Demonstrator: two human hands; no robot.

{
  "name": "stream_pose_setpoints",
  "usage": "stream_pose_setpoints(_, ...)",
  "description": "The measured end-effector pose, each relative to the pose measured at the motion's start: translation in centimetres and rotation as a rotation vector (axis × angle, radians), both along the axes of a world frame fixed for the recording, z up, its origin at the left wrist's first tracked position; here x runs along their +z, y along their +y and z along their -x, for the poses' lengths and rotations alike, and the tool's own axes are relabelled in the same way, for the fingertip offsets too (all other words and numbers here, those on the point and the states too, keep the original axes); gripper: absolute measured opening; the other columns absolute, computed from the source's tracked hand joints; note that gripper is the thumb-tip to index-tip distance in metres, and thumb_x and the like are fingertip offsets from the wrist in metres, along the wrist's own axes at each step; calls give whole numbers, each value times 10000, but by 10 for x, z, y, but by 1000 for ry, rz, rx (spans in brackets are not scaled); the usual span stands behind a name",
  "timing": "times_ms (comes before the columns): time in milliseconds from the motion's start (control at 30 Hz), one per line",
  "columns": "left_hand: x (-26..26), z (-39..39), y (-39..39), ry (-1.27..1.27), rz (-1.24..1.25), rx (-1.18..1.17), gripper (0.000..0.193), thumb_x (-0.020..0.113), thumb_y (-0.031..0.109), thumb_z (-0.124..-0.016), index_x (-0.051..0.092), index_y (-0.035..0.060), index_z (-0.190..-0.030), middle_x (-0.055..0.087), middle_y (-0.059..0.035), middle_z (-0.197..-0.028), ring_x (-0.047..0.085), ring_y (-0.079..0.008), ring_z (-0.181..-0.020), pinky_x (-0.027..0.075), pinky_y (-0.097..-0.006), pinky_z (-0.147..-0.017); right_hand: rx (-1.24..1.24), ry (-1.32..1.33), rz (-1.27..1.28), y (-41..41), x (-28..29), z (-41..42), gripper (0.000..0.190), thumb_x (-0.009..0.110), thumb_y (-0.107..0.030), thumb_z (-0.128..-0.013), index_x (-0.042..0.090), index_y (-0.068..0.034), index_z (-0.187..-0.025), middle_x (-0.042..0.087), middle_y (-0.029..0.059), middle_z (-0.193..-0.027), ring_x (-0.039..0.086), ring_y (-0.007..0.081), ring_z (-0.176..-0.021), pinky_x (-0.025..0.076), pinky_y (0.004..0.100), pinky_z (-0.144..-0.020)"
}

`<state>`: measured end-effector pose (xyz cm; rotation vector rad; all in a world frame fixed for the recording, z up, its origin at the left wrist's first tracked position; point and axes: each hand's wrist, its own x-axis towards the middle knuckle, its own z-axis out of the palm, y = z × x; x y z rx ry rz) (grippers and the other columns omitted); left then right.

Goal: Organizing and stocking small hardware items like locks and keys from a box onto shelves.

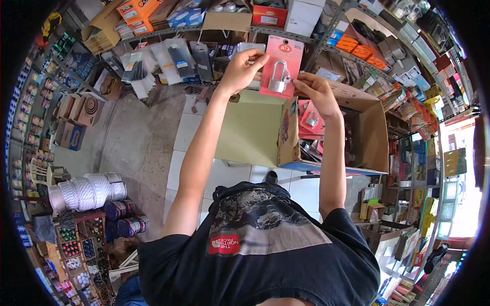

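Observation:
A padlock in a red blister pack [281,69] is held up before me, its long shackle upright. My left hand [242,69] pinches the card's left edge between thumb and fingers. At the card's lower right edge, the fingertips of my right hand [317,91] grip it. Below my right hand, an open cardboard box [369,130] holds more carded padlocks [312,119] on red backing; my right forearm hides part of its contents. The box stands on a pale green tabletop [249,130].
Metal shelving [187,28] with boxes and hanging packets runs behind the table and curves round to the right. Large rope spools [90,191] stand at the left, above a rack of small bottles or cans [71,248]. Cartons [72,134] sit on the floor farther left.

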<state>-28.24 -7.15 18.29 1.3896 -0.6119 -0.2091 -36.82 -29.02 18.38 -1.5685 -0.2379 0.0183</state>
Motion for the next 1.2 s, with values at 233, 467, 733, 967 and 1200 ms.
stream_pose_setpoints(233,1,5,57,0,16,5,257,572,236,-925,606,-1,-1020,618,-23,-924,588,-80,-809,575,-280,-646,4,12,-6,56,7,2,221,585,-109,-905,599,57,-1052,659,87,-928,626,131,-811,510,273,-777)
stream_pose_setpoints(467,-9,-1,85,54,55,8,259,550,269,-936,603,23,-998,589,-7,-900,587,-64,-793,578,-250,-616,47,26,17,84,6,-7,214,587,-113,-901,601,50,-1038,655,77,-936,620,129,-834,502,277,-796)
stream_pose_setpoints(733,-15,-21,87,122,83,72,280,580,266,-920,603,7,-1024,605,-19,-905,582,-81,-798,564,-264,-623,113,42,-18,79,-4,-48,196,585,-133,-902,614,35,-999,648,53,-901,608,117,-804,491,264,-774)
stream_pose_setpoints(967,-16,-51,82,171,-59,218,271,582,272,-919,603,21,-1021,618,-18,-922,585,-72,-789,528,-231,-624,112,70,-97,81,-23,-83,184,587,-167,-903,612,4,-966,629,34,-850,592,104,-783,465,241,-747)
stream_pose_setpoints(1200,-25,-77,68,233,-119,193,254,578,281,-922,575,60,-1048,611,-3,-957,587,-64,-886,521,-250,-694,-4,78,-204,80,-47,-107,162,569,-108,-903,614,32,-973,640,46,-858,596,110,-782,492,265,-738)
